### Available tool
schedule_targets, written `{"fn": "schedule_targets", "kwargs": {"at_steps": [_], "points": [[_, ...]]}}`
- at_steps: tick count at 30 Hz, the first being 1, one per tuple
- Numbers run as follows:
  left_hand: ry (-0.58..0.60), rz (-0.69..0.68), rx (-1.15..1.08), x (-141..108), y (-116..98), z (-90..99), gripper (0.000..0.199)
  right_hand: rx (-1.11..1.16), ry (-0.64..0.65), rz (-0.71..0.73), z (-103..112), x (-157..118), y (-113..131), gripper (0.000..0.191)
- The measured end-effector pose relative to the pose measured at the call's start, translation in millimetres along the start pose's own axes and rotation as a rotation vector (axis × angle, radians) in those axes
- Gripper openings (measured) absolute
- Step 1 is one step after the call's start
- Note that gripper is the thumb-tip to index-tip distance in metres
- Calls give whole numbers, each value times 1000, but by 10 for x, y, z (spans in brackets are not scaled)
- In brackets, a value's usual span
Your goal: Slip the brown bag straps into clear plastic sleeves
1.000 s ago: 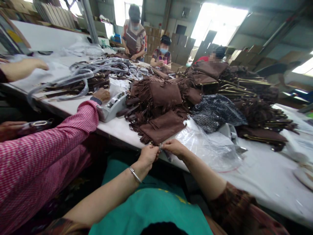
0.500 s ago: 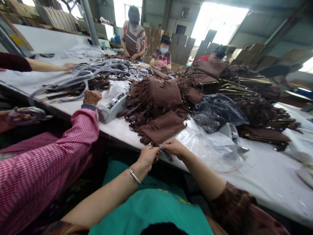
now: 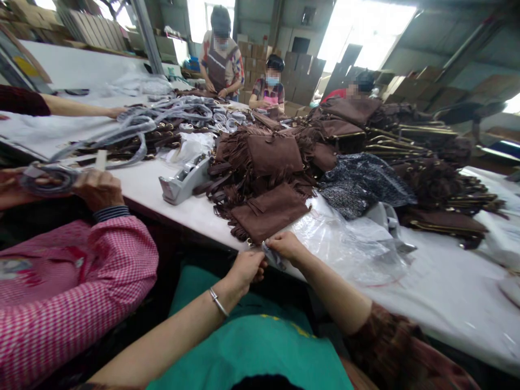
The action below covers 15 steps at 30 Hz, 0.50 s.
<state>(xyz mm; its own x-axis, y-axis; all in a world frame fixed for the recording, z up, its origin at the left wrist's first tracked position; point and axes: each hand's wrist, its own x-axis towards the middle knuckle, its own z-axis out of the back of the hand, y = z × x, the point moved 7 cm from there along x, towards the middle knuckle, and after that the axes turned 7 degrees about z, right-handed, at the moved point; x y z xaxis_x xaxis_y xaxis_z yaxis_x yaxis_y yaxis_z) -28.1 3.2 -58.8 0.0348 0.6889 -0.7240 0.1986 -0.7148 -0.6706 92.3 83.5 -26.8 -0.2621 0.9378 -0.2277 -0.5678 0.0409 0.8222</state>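
At the table's near edge lies a brown fringed bag (image 3: 270, 211) with a small metal ring (image 3: 249, 242) at its near corner. My left hand (image 3: 246, 269) is closed just below that ring, fingers curled in; what they hold is hidden. Beside it, the thumb and fingers of my right hand (image 3: 287, 246) pinch a small grey plastic-wrapped piece (image 3: 275, 260), which hangs over the edge. I cannot make out whether this piece is joined to the bag.
More brown bags (image 3: 276, 154) are heaped behind. A grey tape dispenser (image 3: 184, 181) stands left, clear plastic sheeting (image 3: 345, 244) lies right. At far left a co-worker's hands (image 3: 97, 189) hold a coiled wrapped strap (image 3: 49, 179). Other people stand or sit across the table.
My left hand has dropped slightly away from the bag's corner, exposing the ring; my right hand stays almost in place. The co-worker's hand has moved left from the tape dispenser to the coiled strap.
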Motion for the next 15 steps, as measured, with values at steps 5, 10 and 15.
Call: {"fn": "schedule_targets", "kwargs": {"at_steps": [5, 10, 15], "points": [[152, 54, -89, -26, 106, -135, 36, -10, -82, -44, -17, 4, -43, 29], [230, 85, -260, -10, 140, -265, 28, -73, -107, -18, -26, 7, -62, 26], [188, 39, -324, -61, 101, -238, 13, 61, -55, 20, -29, -59, -63, 35]]}}
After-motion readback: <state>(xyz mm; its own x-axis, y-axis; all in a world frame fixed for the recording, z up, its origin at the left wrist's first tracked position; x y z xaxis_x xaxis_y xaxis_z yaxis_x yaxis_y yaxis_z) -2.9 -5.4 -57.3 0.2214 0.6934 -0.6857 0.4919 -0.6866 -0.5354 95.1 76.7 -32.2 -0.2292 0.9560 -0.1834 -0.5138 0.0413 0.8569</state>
